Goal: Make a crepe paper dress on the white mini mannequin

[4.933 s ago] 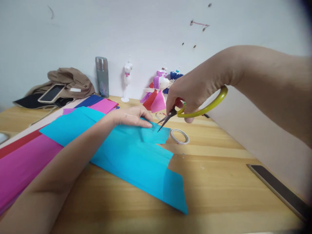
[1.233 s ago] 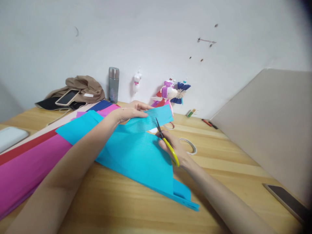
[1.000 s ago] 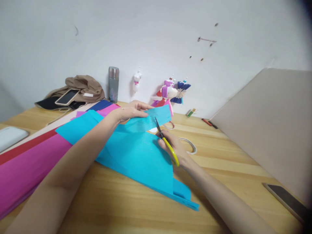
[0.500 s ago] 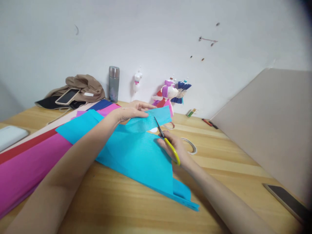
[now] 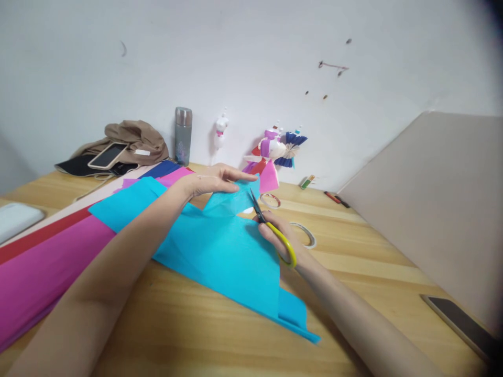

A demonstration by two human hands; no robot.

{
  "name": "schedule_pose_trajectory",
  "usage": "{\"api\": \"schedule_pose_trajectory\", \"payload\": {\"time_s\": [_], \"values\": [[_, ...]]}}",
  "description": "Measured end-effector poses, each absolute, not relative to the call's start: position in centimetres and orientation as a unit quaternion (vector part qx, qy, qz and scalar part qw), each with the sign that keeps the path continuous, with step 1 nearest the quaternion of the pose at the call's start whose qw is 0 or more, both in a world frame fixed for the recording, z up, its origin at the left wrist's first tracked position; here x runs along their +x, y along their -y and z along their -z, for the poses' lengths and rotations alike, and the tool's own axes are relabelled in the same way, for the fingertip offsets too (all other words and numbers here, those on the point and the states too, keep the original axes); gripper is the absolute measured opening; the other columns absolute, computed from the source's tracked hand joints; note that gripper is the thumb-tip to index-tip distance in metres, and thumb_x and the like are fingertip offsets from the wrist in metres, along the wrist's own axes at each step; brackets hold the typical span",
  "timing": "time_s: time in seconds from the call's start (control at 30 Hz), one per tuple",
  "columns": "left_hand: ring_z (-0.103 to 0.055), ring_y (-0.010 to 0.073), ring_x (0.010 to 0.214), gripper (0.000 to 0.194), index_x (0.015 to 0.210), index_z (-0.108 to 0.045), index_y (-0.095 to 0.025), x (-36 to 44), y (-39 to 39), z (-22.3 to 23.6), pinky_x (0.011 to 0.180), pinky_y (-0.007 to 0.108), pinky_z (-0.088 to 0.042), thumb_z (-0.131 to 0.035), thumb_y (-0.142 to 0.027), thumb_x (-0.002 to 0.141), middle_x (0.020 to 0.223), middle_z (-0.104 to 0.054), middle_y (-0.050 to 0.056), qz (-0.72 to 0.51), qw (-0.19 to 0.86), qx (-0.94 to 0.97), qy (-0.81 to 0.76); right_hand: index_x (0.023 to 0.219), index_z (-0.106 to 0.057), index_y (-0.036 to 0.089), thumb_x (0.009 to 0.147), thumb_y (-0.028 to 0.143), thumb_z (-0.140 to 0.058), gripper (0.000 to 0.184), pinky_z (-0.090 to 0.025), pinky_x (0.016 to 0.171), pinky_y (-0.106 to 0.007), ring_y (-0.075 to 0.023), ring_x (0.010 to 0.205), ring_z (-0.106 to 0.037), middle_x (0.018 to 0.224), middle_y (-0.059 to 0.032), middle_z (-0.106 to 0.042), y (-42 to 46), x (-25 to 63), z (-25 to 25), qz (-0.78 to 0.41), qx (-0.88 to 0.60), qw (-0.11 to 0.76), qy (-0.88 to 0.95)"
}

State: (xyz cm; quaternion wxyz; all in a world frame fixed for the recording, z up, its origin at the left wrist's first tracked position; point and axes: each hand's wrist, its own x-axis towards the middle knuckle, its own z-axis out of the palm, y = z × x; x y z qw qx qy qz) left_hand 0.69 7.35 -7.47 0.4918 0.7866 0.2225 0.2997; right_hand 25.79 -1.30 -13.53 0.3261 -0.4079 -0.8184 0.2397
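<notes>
A large sheet of thin blue paper (image 5: 220, 251) lies slanted across the wooden table, its lower right edge rolled under. At its upper part, my left hand (image 5: 218, 179) pinches a raised flap of the same paper between thumb and fingers. Yellow-handled scissors (image 5: 280, 238) are in my right hand (image 5: 277, 230), gripped around the handles. Their dark blades point up and away, against the right edge of the flap near my left fingertips. The blades look nearly closed. Part of the handles is hidden by my fingers.
Pink, red and navy paper sheets (image 5: 51, 256) lie at left. Behind stand a grey bottle (image 5: 183, 139), a white mini mannequin (image 5: 220, 133) and paper-dressed figures (image 5: 271, 146). Tape rolls (image 5: 308, 235) sit right of the paper; a phone (image 5: 458, 319) lies near the right edge.
The flap's free end, which reached right past the blades, no longer shows there; the flap now ends near the blades. Earlier, the right hand held the scissors from above; now it holds them from below.
</notes>
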Motion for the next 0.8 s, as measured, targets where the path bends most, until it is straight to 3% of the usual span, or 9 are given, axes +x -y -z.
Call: {"api": "schedule_pose_trajectory", "payload": {"time_s": [0.37, 0.8], "values": [[-0.062, 0.0269, 0.124, 0.042, 0.113, -0.079, -0.019, 0.83, -7.48, 7.58, 0.105, 0.035, -0.045, -0.080, -0.023, 0.071, 0.124, -0.074, 0.007, -0.297, 0.486, 0.795, -0.210, 0.090, -0.061, 0.019, 0.095, 0.071, -0.041, 0.055, -0.048, 0.068, -0.034, -0.0211, 0.076, -0.057, 0.081, -0.0053, -0.060, 1.14, 26.14, 13.18, -0.255, -0.371, 0.321, 0.833], [-0.063, 0.0211, 0.106, 0.042, 0.114, -0.078, -0.020, 0.88, -6.70, 6.95, 0.095, 0.033, -0.045, -0.077, -0.021, 0.073, 0.111, -0.074, 0.005, -0.257, 0.463, 0.818, -0.226, 0.101, -0.062, 0.018, 0.096, 0.068, -0.042, 0.054, -0.047, 0.074, -0.035, -0.0230, 0.084, -0.060, 0.090, -0.0071, -0.064, 1.41, 26.44, 13.38, -0.274, -0.353, 0.303, 0.842]]}}
